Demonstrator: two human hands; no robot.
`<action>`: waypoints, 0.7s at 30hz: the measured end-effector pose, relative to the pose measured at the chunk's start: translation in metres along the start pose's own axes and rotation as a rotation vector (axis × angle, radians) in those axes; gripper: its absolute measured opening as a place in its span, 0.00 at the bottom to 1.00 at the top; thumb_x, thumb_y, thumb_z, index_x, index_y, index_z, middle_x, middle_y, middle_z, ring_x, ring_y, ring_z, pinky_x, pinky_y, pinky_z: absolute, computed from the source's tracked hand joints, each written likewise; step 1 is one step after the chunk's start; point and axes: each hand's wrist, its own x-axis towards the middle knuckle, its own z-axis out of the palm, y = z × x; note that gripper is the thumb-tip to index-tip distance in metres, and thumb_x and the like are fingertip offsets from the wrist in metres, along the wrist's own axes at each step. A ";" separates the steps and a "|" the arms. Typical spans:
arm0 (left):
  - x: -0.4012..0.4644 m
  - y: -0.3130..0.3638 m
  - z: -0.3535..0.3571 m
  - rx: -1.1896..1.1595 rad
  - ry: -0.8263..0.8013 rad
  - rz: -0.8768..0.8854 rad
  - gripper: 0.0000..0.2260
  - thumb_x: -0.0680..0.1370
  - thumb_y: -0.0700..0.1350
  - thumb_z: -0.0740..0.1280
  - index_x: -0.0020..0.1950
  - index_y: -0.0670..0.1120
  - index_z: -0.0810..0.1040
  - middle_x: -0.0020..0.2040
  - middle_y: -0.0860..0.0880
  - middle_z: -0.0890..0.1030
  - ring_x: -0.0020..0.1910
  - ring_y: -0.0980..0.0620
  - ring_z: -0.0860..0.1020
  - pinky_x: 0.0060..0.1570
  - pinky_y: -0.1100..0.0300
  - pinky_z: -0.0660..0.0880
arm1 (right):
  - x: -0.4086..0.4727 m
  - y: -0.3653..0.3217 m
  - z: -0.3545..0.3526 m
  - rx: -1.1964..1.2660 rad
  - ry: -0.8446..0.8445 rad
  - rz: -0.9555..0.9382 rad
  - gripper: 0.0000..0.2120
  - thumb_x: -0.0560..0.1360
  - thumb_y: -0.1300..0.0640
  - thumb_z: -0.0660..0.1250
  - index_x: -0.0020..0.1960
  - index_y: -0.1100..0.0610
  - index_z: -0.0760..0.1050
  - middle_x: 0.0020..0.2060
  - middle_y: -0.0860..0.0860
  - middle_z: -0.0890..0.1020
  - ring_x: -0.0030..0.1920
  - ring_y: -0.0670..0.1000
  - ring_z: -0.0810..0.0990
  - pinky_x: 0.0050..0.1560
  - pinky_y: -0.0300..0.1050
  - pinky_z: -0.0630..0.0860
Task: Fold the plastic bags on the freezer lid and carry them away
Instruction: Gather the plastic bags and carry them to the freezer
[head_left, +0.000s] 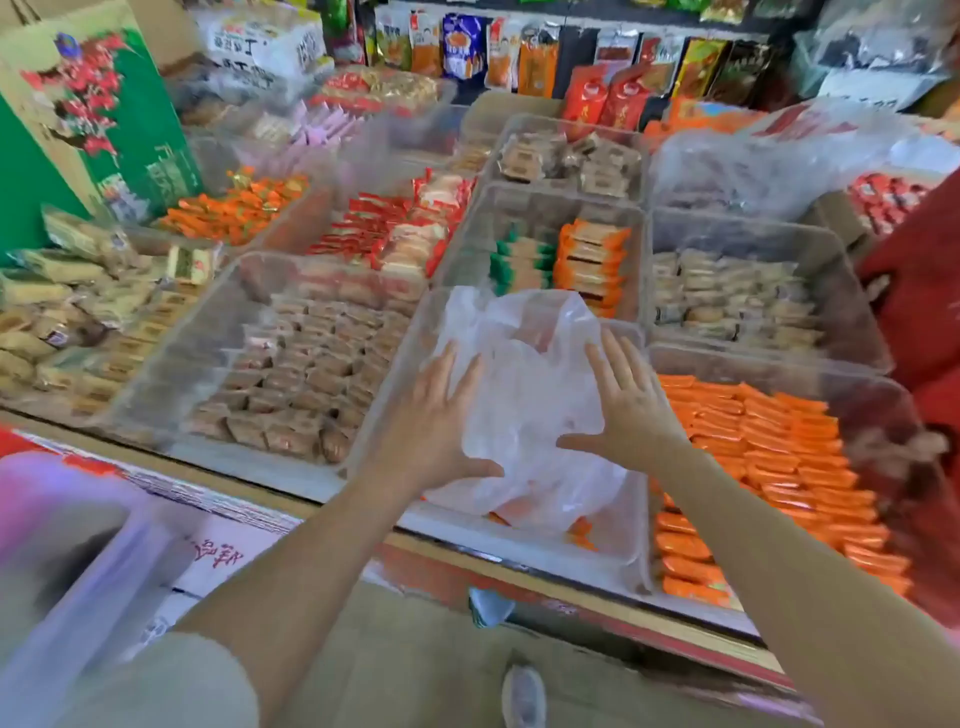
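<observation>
A crumpled clear plastic bag (524, 395) lies in a transparent bin (582, 564) at the front of a snack display, with orange packets showing through its lower edge. My left hand (441, 415) lies flat on the bag's left side, fingers straight and spread, thumb under its lower fold. My right hand (628, 410) presses the bag's right side, fingers straight, thumb pointing left across it. No freezer lid is recognisable in this view.
Clear bins of wrapped snacks surround the bag: brown packets (296, 384) to the left, orange packets (769, 467) to the right, more behind. A person in red (919, 322) stands at the right edge. A pale plastic basket (78, 561) sits lower left; a shoe (523, 696) is on the floor.
</observation>
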 end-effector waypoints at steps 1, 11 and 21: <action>0.009 0.000 0.002 0.038 -0.029 0.005 0.55 0.63 0.71 0.68 0.75 0.53 0.35 0.75 0.45 0.34 0.75 0.43 0.40 0.71 0.45 0.53 | 0.009 0.006 0.001 0.023 -0.045 -0.012 0.58 0.64 0.31 0.67 0.76 0.56 0.35 0.75 0.53 0.37 0.75 0.56 0.38 0.75 0.54 0.43; 0.046 -0.009 0.039 0.136 -0.221 0.119 0.46 0.69 0.58 0.70 0.76 0.53 0.43 0.76 0.48 0.53 0.76 0.45 0.44 0.72 0.51 0.39 | 0.035 0.008 0.029 0.107 -0.393 -0.141 0.52 0.70 0.42 0.70 0.76 0.57 0.36 0.65 0.57 0.72 0.65 0.56 0.69 0.66 0.46 0.60; 0.003 0.003 0.036 -0.394 0.097 -0.379 0.32 0.72 0.42 0.68 0.72 0.49 0.57 0.62 0.48 0.71 0.48 0.46 0.77 0.35 0.58 0.71 | 0.005 0.005 0.016 0.127 -0.121 0.074 0.28 0.77 0.44 0.61 0.70 0.56 0.58 0.61 0.55 0.73 0.52 0.60 0.78 0.38 0.47 0.71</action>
